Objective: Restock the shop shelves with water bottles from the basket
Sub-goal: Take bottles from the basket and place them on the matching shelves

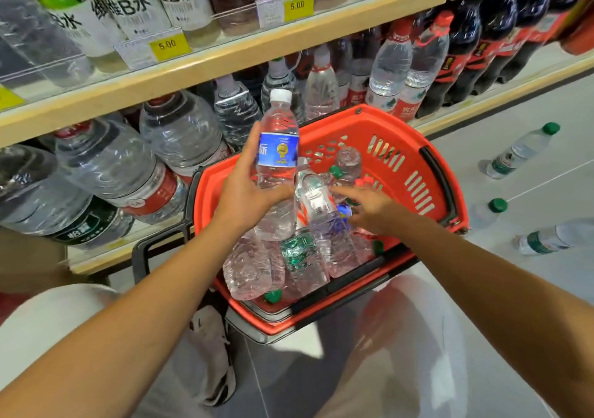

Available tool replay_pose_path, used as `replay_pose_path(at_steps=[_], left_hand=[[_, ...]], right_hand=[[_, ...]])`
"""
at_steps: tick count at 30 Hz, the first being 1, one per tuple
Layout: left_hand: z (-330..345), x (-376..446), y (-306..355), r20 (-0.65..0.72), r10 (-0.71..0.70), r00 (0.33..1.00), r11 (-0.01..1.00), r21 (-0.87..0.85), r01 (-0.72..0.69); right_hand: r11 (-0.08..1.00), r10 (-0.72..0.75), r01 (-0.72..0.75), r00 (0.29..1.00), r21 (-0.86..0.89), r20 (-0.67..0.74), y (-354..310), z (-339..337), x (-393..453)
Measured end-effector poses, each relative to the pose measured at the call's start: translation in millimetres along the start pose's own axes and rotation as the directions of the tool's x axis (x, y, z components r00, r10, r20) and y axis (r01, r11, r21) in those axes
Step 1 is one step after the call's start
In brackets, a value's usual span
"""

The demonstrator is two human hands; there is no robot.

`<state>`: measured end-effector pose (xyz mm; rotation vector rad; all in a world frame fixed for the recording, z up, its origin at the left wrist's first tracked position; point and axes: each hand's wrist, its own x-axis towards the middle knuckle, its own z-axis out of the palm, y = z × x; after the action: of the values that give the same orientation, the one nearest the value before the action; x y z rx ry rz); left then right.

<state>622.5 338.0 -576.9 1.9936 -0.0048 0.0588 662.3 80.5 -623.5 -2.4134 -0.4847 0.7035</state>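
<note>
Holding a blue-label water bottle (278,160) upright, white cap up, left hand (249,192) wrapped around its lower body, lifted just above the red basket (414,147). Right hand (374,208) down in the basket, fingers spread loosely over a lying bottle with a white barcode label (316,205), not closed on it yet. More bottles piled in the basket, some green-capped. Basket sits on the floor right against the lower shelf (106,257), which carries big water jugs and tall bottles; three green-label bottles (517,152) lie loose on the floor to the right. Step looks like pick-and-shelve. To do it well: keep the held bottle vertical, find a gap among same-size bottles, set it base first, label facing out. Right hand should close around the mid-body, not the cap, so the pile doesn't shift.
</note>
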Motion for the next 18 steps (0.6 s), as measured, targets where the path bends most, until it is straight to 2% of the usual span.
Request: replay_pose_path(at_steps=[3,6,9,13,16,18], left_hand=[[1,0,-1,-0.023,-0.039,0.999,0.999,-0.025,0.039],[5,-2,-5,-0.034,-0.069,0.997,0.996,-0.052,0.067],[8,-5,-10,-0.044,-0.1,0.994,0.991,-0.091,0.095],[9,-6,-6,-0.048,-0.128,0.991,0.987,-0.109,0.122],[8,-9,3,-0.049,-0.121,0.991,0.988,-0.097,0.116],[8,-12,10,-0.054,-0.108,0.993,0.99,-0.102,0.102]], right_hand=[[0.998,-0.02,0.023,0.998,-0.053,0.067,12,13,9],[0.98,0.044,-0.021,0.992,-0.199,0.116,19,18,18],[0.964,0.062,-0.032,0.992,-0.263,0.107,25,22,26],[0.965,0.027,-0.003,0.996,-0.263,0.087,27,23,29],[0.931,-0.025,0.019,1.0,-0.365,-0.011,21,16,23],[0.915,0.005,-0.054,0.992,-0.4,-0.124,21,4,14]])
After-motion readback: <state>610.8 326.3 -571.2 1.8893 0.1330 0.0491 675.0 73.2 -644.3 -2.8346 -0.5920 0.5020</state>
